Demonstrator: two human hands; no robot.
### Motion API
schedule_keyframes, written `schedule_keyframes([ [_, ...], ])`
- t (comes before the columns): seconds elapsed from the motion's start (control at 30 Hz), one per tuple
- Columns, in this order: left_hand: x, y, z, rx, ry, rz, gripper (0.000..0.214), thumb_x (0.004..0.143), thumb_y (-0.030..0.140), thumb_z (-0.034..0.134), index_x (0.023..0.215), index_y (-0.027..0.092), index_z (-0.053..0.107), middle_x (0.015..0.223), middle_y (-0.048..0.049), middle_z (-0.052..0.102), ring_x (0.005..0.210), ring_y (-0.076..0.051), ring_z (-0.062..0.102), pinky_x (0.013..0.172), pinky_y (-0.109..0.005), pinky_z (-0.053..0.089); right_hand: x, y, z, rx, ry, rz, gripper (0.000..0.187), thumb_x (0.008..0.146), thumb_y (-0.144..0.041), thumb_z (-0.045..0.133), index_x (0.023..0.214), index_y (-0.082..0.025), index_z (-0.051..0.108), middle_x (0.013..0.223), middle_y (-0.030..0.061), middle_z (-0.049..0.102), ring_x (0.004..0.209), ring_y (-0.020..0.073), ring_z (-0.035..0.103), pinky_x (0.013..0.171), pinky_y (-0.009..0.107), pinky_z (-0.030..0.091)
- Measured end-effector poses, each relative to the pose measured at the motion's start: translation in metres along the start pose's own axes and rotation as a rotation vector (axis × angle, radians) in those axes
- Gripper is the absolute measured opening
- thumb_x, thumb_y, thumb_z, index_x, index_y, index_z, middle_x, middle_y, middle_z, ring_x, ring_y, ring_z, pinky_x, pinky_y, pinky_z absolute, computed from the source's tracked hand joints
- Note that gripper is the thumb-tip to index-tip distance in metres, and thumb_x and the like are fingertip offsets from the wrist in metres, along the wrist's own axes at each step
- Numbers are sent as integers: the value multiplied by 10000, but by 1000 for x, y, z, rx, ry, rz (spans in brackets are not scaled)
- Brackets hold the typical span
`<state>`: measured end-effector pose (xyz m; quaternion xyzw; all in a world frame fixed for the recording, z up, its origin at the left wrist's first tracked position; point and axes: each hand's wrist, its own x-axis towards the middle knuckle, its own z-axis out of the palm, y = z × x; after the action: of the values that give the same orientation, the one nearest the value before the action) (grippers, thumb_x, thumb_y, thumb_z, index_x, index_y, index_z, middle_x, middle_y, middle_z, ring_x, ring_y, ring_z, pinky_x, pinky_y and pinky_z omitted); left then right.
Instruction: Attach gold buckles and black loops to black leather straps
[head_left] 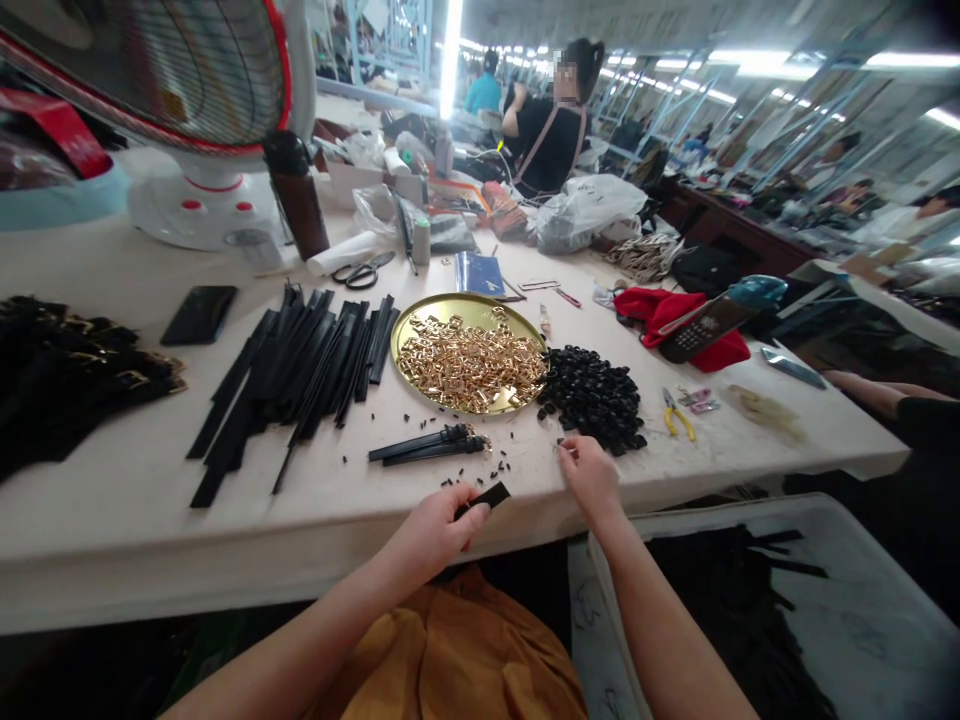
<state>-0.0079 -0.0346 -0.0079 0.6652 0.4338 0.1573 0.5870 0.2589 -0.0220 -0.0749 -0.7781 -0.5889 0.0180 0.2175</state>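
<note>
My left hand (448, 522) grips a short black strap (496, 494) over the table's near edge, its flat end poking out past the thumb. Fingertips pinched, my right hand (591, 480) is at the near side of a heap of small black loops (596, 395); what sits between them is too small to make out. Beyond the hands, a round gold tray (400, 365) bears a mound of gold buckles (469, 360). Several straps with buckles fitted (424, 446) lie just left of the tray's front, with tiny black bits scattered around. Flat black straps (300, 365) are spread further left.
Dark buckled straps (67, 385) pile up at far left, near a phone (199, 315) and a fan (217, 200). Scissors (363, 271) lie behind. Yellow-handled pliers (679, 417) and a bottle on red cloth (694, 325) are at right. Below right stands a white bin (862, 600).
</note>
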Motion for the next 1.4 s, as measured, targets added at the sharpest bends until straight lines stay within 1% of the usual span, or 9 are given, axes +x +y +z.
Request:
schedule_keyframes([
  [0.13, -7, -2, -1, 10, 10, 6, 229, 803, 373, 401, 711, 176, 471, 534, 48, 473, 509, -101, 429, 498, -197, 308, 5, -1, 0, 3, -3, 67, 186, 768, -243, 448, 896, -163, 556, 835, 80, 621, 734, 195, 563, 659, 297, 393],
  [0.53, -9, -11, -5, 0, 15, -20, 245, 797, 388, 403, 759, 170, 509, 559, 43, 475, 513, -103, 436, 483, -200, 302, 19, -16, -2, -52, -49, 107, 196, 771, -337, 449, 732, -189, 570, 737, 54, 573, 654, 185, 516, 566, 279, 317],
  [0.77, -2, -9, -10, -15, -7, -41, 230, 804, 366, 394, 739, 172, 500, 568, 41, 475, 526, -102, 434, 488, -198, 300, 20, -14, 3, 6, -68, 87, 235, 751, -264, 464, 942, -161, 553, 863, 80, 604, 767, 201, 549, 682, 300, 389],
  [0.93, 11, -8, -8, -4, -19, -39, 239, 807, 370, 399, 723, 171, 500, 561, 44, 481, 529, -100, 438, 505, -201, 309, 17, -15, -4, 71, -113, 13, 139, 718, -304, 518, 738, -179, 577, 804, 68, 566, 743, 204, 517, 708, 330, 392],
  [1.03, 18, -2, -8, -4, -4, -34, 257, 813, 379, 397, 743, 167, 524, 558, 45, 478, 528, -100, 441, 510, -201, 310, 9, -27, -13, 400, -191, 95, 166, 692, -355, 579, 679, -190, 562, 708, 27, 548, 679, 180, 502, 686, 330, 400],
  [1.13, 24, 8, -9, -11, 57, 11, 277, 825, 384, 386, 807, 166, 555, 571, 44, 481, 536, -99, 441, 520, -199, 312, -7, -51, -21, 1001, -379, 344, 238, 674, -426, 627, 740, -207, 561, 680, -6, 556, 629, 144, 511, 650, 306, 429],
  [1.2, 27, 14, -8, 18, 107, 51, 278, 831, 374, 382, 840, 168, 568, 598, 36, 501, 560, -102, 449, 529, -197, 311, -19, -68, -24, 1296, -469, 496, 250, 659, -432, 656, 751, -218, 567, 707, -6, 576, 618, 131, 521, 633, 295, 449],
  [1.3, 29, 16, -5, 112, 139, 66, 276, 833, 351, 381, 838, 171, 590, 628, 20, 532, 582, -109, 454, 525, -198, 299, -34, -88, -23, 1470, -480, 572, 229, 649, -405, 686, 739, -220, 586, 714, -1, 590, 604, 124, 526, 614, 284, 464],
  [1.4, 25, 10, -2, 205, 135, 67, 283, 833, 341, 377, 826, 177, 609, 649, 12, 558, 584, -115, 456, 520, -203, 288, -44, -97, -21, 1400, -391, 490, 218, 682, -409, 663, 738, -209, 598, 671, -6, 583, 607, 123, 530, 628, 277, 461],
])
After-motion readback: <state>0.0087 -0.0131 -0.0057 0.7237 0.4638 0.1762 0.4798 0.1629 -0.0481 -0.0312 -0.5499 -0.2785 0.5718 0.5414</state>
